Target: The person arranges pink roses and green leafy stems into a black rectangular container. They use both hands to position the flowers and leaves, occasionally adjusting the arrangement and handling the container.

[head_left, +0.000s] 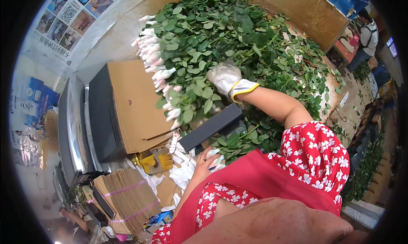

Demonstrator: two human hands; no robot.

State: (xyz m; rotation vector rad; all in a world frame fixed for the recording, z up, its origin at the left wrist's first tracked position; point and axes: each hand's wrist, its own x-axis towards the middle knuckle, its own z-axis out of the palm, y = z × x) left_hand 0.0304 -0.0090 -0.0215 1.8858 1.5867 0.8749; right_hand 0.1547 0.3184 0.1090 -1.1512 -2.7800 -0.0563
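A big pile of leafy rose stems (204, 35) lies across the bench, with the buds in white-pink sleeves (153, 59) lined up on its left side. My right hand (225, 77), in a white glove with a yellow-edged cuff, is closed among the leaves; what its fingers grip is hidden. Below it, next to a dark ridged bar (212, 127), my bare left hand (203, 163) wears a ring and curls around a sleeved rose (216, 154). Green leaves (238, 142) spread to the right of that rose, and my apron covers part of this area.
Loose white sleeves (180, 174) and a yellow glove (155, 162) lie left of my left hand. Brown cardboard sheets (138, 103) stand against a dark box. A strapped cardboard stack (131, 195) sits lower left. Another person (366, 37) stands far right.
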